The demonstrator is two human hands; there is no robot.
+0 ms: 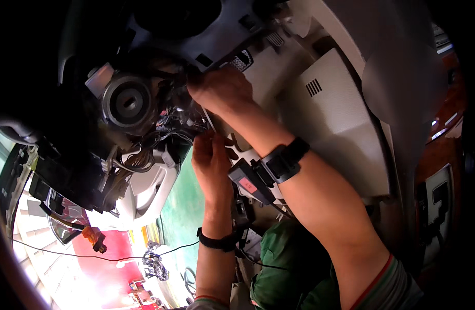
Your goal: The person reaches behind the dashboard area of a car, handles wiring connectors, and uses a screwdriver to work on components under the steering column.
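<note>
My right hand [223,92] is curled closed against the shadowed lower dashboard of a car, and its fingertips are hidden in the dark. Below it my left hand [210,157] is raised with the fingers pinched together. A thin pale rod [209,120] runs between the two hands; its lower end meets my left fingertips, and its upper end goes in under my right hand. Just left of both hands, loose wires and small connectors [170,121] hang from the opened dashboard. Beyond them a round dark column end [128,102] with a ring-shaped face sticks out.
A beige trim panel [325,103] with a small slotted vent lies to the right. Bundled wires [134,163] and an orange connector [94,238] dangle at the left, near the white door panel [147,191]. A thin black cable [118,258] crosses low. Wood-look trim surrounds the gear lever area [438,214].
</note>
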